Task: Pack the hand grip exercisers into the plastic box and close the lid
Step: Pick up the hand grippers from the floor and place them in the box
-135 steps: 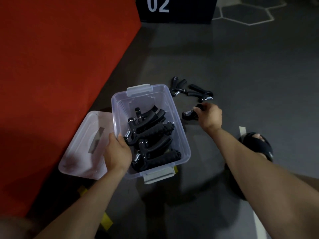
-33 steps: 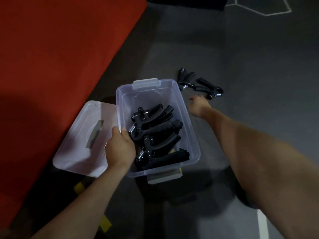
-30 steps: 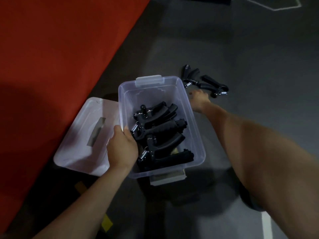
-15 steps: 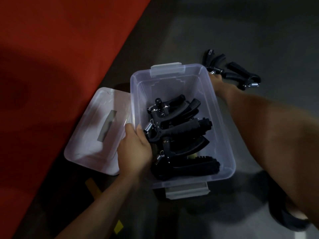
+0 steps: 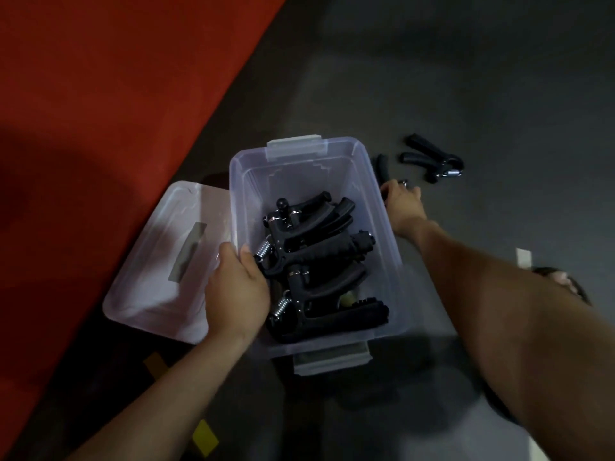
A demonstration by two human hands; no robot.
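Reaching farther, my right hand point(image 5: 401, 202) now grasps a black grip exerciser point(image 5: 382, 168) beside the clear plastic box point(image 5: 319, 154); my left hand point(image 5: 236, 287) clasps its rim. One black exerciser point(image 5: 432, 158) remains on the floor, translucent lid point(image 5: 159, 261) off.

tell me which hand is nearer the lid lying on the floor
Left. The left hand grips the box wall right beside the lid; the right hand is past the box's far side.

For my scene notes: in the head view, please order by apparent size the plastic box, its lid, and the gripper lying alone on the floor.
1. plastic box
2. lid, partly hidden by the box and left hand
3. lone floor gripper, clearly smallest
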